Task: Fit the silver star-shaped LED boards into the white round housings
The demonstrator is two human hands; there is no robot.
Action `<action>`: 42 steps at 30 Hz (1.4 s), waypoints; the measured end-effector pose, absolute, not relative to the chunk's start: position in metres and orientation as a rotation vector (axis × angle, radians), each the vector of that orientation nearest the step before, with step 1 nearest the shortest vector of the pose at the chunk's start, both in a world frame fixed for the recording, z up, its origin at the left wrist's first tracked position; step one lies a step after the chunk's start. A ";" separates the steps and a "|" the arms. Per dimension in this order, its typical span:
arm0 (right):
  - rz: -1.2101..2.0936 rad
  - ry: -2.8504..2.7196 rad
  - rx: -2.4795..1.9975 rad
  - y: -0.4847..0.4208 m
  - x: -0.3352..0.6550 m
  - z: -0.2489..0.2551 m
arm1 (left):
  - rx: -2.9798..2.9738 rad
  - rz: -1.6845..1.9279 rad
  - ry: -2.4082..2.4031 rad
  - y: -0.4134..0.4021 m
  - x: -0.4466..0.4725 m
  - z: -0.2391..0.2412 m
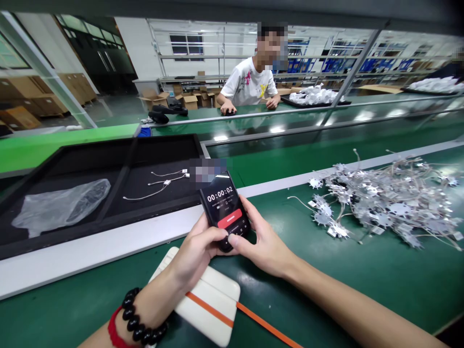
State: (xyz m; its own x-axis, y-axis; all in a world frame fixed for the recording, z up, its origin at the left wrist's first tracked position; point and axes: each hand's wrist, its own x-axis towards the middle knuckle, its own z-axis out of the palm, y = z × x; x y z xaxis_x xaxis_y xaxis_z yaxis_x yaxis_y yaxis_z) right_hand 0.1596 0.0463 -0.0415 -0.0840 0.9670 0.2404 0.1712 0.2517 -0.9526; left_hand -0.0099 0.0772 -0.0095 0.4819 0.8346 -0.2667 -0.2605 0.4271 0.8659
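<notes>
Both my hands hold a black smartphone (224,208) above the green table; its screen shows a timer reading 00:00:02 over a red button. My left hand (197,251) wraps round the phone's lower left edge, and that wrist wears a black bead bracelet and a red band. My right hand (263,241) grips the phone's right side, thumb at the bottom of the screen. A white pad with an orange stripe (210,304) lies under my left wrist.
A heap of small star-shaped metal parts with wires (384,203) lies to the right. A black tray (126,164) at the left holds a plastic bag (61,205) and three wired parts (163,186). A person in a white T-shirt (252,84) sits across the conveyor.
</notes>
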 end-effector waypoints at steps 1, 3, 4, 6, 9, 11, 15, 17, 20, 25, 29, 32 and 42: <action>0.979 -1.495 -1.108 0.046 0.159 -0.039 | 0.885 0.766 0.768 0.077 -0.011 -0.010; 1.015 -1.487 -1.076 0.046 0.157 -0.035 | 0.933 0.739 0.720 0.075 -0.012 -0.013; 1.045 -1.477 -1.064 0.046 0.156 -0.033 | 0.963 0.728 0.686 0.074 -0.013 -0.015; 1.105 -1.457 -1.059 0.046 0.155 -0.031 | 1.032 0.718 0.610 0.072 -0.012 -0.019; 1.090 -1.470 -1.129 0.047 0.157 -0.028 | 1.141 0.736 0.547 0.071 -0.009 -0.024; 0.990 -1.531 -1.252 0.046 0.161 -0.024 | 1.186 0.814 0.587 0.076 -0.009 -0.020; 0.897 -1.729 -1.484 0.037 0.166 -0.013 | 1.245 1.072 0.798 0.108 -0.036 0.013; 0.951 -1.846 -1.500 0.027 0.163 -0.008 | 1.340 1.088 0.889 0.124 -0.063 0.037; 0.997 -2.002 -1.448 0.009 0.152 -0.006 | 1.935 0.667 1.062 0.130 -0.103 0.068; 0.912 -2.222 -1.465 -0.011 0.125 -0.014 | 2.387 -0.176 0.950 0.092 -0.103 0.080; 0.786 -2.303 -1.386 -0.016 0.129 -0.007 | 2.500 -0.394 0.816 0.062 -0.071 0.061; 0.833 -2.298 -1.517 -0.031 0.166 0.002 | 2.558 -0.495 0.814 0.054 -0.057 0.048; 0.862 -2.338 -1.721 -0.134 0.205 -0.019 | 2.685 -0.422 0.620 0.059 -0.061 0.028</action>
